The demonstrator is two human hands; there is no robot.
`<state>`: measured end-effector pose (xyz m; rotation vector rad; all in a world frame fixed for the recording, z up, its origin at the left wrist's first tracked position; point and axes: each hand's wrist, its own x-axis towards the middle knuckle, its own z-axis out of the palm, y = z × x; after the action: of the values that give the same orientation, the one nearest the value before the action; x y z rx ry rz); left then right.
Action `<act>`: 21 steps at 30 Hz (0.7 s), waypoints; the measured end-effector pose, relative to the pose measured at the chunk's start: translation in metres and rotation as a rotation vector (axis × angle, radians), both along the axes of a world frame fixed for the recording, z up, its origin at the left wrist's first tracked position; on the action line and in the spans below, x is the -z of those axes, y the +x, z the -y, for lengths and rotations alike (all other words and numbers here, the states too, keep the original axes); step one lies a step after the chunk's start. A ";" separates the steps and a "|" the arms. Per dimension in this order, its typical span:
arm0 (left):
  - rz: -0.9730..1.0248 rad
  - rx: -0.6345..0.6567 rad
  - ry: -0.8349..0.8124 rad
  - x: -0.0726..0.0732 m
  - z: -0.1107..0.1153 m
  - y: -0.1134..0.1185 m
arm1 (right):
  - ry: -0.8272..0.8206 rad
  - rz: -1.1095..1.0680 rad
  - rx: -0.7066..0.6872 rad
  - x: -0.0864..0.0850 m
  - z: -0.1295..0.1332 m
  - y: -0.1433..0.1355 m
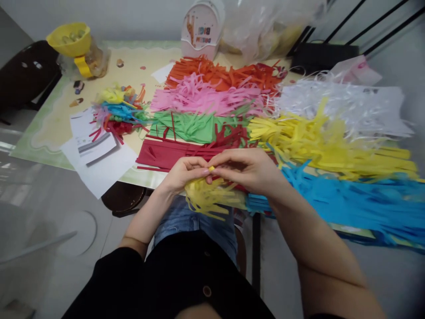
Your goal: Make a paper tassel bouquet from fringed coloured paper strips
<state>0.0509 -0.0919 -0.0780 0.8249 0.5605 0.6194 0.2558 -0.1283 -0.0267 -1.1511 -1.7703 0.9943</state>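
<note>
Between my two hands, above my lap at the table's front edge, is a yellow paper tassel (209, 197) with its cut strips hanging down. My left hand (186, 175) pinches its small rolled top from one side. My right hand (245, 168) closes thumb and fingers on the same top from the other side. Just beyond lie dark red fringed paper (166, 154) and green fringed paper (186, 126). Yellow fringed paper (299, 137) and blue fringed paper (338, 199) spread to the right of my right hand.
Pink fringe (206, 98), orange-red fringe (226, 75) and white fringe (345, 104) lie farther back. Mixed coloured tassels (119, 108) sit left on white papers (99, 168). A yellow bowl (69, 40), a printed pink container (201, 33) and a plastic bag (265, 31) stand at the back.
</note>
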 end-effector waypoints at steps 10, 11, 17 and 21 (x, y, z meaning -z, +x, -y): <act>-0.056 -0.072 0.068 0.012 0.022 -0.035 | -0.119 -0.251 0.127 -0.007 0.006 -0.006; -0.074 -0.102 0.069 0.014 0.024 -0.047 | -0.087 -0.179 0.136 -0.007 0.007 0.000; -0.319 -0.395 0.199 0.001 0.013 -0.094 | 0.151 0.159 0.634 0.022 -0.012 0.045; -0.559 -0.458 0.421 -0.009 0.004 -0.074 | 0.055 0.619 0.387 0.064 -0.024 0.028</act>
<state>-0.0229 -0.0957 -0.0689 1.2959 1.1733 0.9500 0.2835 -0.1044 -0.0909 -1.8142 -1.8995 0.3704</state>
